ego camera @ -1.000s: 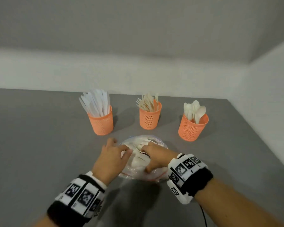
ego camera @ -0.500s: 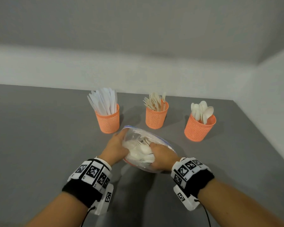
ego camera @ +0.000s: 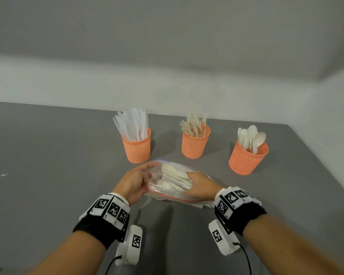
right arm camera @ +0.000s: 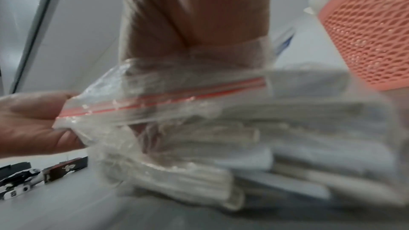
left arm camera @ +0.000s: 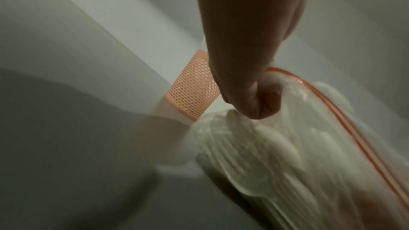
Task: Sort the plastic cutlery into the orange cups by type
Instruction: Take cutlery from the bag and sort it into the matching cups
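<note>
A clear zip bag with a red seal strip holds white plastic cutlery and is held over the grey table. My left hand grips the bag's left edge, seen closer as the left hand pinching the bag. My right hand is inside the bag's mouth, fingers curled round a bundle of cutlery; in the right wrist view the right hand sits wrapped in the bag. Behind stand three orange mesh cups: knives, forks, spoons.
The grey table runs to a white wall at the back and right. The spoon cup stands close to my right hand. The knife cup is just beyond my left hand.
The bag has been lifted and tilted, with its mouth turned toward my right. My left hand shifted to the bag's left edge, and my right hand went deeper in and closed round cutlery.
</note>
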`<state>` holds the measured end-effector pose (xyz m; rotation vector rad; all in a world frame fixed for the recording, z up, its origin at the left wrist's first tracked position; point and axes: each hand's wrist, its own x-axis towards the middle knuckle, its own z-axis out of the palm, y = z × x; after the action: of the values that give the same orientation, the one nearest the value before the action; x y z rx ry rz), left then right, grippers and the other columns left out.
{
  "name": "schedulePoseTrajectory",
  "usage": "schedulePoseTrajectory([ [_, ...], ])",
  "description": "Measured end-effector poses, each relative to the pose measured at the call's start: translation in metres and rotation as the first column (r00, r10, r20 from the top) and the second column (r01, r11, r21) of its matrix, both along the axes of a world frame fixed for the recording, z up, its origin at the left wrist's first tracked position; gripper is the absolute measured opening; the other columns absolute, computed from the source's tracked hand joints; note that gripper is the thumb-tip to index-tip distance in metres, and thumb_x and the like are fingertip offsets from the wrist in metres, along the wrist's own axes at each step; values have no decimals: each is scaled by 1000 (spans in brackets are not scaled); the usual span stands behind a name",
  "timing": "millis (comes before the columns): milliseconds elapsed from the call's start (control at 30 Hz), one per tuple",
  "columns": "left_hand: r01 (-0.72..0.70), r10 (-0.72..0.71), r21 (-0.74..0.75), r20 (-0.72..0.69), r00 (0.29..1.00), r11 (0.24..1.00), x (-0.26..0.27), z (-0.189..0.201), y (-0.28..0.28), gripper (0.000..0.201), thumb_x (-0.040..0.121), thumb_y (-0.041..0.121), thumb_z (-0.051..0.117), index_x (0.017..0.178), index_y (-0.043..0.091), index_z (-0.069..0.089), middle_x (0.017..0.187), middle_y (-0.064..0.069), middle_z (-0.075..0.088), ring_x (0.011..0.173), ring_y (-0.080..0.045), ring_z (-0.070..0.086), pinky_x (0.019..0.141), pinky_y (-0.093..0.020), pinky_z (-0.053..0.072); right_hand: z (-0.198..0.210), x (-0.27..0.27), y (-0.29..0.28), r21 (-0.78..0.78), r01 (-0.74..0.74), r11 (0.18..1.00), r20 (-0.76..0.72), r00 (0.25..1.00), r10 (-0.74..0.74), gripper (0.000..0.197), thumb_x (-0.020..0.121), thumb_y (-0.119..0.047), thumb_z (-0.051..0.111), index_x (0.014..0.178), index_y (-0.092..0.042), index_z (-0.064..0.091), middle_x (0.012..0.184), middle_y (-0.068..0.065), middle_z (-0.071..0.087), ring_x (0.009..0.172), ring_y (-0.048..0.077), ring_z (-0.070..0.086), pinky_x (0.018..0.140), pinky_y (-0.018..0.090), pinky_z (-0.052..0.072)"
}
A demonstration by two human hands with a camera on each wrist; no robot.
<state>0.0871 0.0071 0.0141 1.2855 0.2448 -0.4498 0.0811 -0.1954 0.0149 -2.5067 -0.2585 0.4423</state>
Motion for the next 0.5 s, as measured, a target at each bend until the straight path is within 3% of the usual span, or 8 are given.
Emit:
schedulePoseTrajectory([
  [67,12,-13,-74,-11,1000,997,-1,5,1,46,82,-12,30,112,6,60,96,-11,68,66,-15,69,58,-25,56,-3,4,-3,0,-5,1000,-15,1000,5,29,74,-24,68,100,-15,61,99,1,69,96,20,64,88,37,51],
  [133,48,-50,55,41,998,997,0,5,1,43,85,-11,38,116,12,58,93,-9,66,61,-14,64,55,-22,53,-5,3,-5,22,-39,999,-13,999,40,34,72,-19,68,104,-14,61,102,5,69,97,21,64,89,42,51],
  [267,27,-117,396,205,972,918,5,-2,3,58,81,-13,43,125,23,52,99,-10,59,71,-20,52,63,-30,47,-7,-3,-3,52,-92,994,16,996,91,44,78,-22,67,120,-17,55,117,0,64,109,17,58,95,32,46],
  [400,-240,14,415,478,878,878,5,-2,-3,48,83,-12,46,113,23,59,102,-3,64,84,-15,60,77,-25,50,-5,0,3,-115,-127,985,81,987,137,44,82,-22,59,125,-16,49,122,4,60,115,22,53,98,34,43],
  [433,-290,48,410,507,860,865,6,-2,-2,45,83,-12,47,106,24,63,99,-5,66,81,-16,61,75,-27,50,-3,2,3,-110,-105,988,86,990,115,42,80,-21,60,121,-15,51,119,4,61,113,23,55,96,33,44],
  [500,-316,42,465,510,859,827,10,-6,4,49,81,-11,44,93,30,68,91,-12,68,69,-22,59,68,-34,50,0,7,-1,46,-27,999,50,998,25,43,73,-16,61,116,-16,56,111,2,64,106,21,59,91,32,47],
])
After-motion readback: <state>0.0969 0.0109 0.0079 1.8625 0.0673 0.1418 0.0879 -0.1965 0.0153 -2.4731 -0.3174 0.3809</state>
